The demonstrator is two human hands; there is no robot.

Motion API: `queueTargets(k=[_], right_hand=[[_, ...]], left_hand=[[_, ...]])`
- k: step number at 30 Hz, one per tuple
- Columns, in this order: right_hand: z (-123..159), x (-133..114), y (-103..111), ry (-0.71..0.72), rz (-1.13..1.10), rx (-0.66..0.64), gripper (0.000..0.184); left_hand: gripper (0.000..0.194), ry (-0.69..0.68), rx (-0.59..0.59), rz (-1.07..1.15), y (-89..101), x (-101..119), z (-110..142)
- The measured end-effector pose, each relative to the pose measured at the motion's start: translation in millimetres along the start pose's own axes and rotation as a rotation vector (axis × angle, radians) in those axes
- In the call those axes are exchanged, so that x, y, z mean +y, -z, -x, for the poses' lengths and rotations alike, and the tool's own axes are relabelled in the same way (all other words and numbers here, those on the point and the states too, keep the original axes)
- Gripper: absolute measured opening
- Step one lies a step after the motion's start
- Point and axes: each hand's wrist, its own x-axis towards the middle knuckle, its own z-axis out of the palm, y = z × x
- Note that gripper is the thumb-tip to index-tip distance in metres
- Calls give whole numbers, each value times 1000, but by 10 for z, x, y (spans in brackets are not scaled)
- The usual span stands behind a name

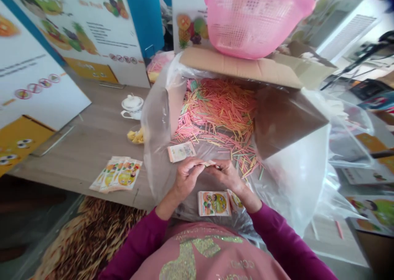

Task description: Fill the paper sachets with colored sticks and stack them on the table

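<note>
1. Surface: from where I'm watching, a wood-look table [76, 165] runs off at 9 o'clock. At 12 o'clock, a clear plastic bag [156, 136] lines a cardboard box [240, 64] and drapes toward the person.
2. Room: printed posters [92, 30] stand at the table's far side, around 10 o'clock. A patterned cloth [92, 235] lies at 7 o'clock, below the table edge.
3. A pink plastic basket [255, 19] sits on the box's far flap at 12 o'clock. A white lidded cup [132, 105] and a dish of yellow food [136, 135] stand near the bag, with fanned paper packets [117, 174] at 8 o'clock.
4. Hands: the left hand [186, 178] and right hand [223, 175] are close together at 6 o'clock, narrow, their fingers pinching a small paper packet [209, 163] between them.
5. One loose packet [181, 151] lies just above the left hand, and another [214, 203] lies below the hands.
6. Pink, orange and green sticks [215, 112] fill the box and spill onto the bag, just beyond the right hand.
7. Writing: the posters show fruit pictures and crossed-out circles, but I can't make out any brand. The packets' print is too small to read, and so is the glittery lettering on the pink shirt [191, 251].
</note>
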Motion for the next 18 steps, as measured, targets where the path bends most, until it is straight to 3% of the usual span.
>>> queueTargets(k=[3,6,9,11,14,16,18], right_hand=[[51,2,-131,-22,-36,-123,30],[118,-41,-241,26,94,-227,26],[158,-59,-251,91,305,-231,22],[141,-35,-171,88,427,-218,23],[10,-2,90,13,639,-166,25],[-163,-24,327,-62,785,-112,27],[-400,-80,555,-155,939,-67,29]], left_hand=[[24,-26,15,-150,72,89,102],[24,23,30,-317,336,177,251],[24,89,197,-529,915,183,398],[23,38,305,-787,1393,124,438],[30,-70,283,-1134,1882,26,406],[42,-156,308,-1230,1891,15,350],[40,-282,262,-1239,1648,39,249]])
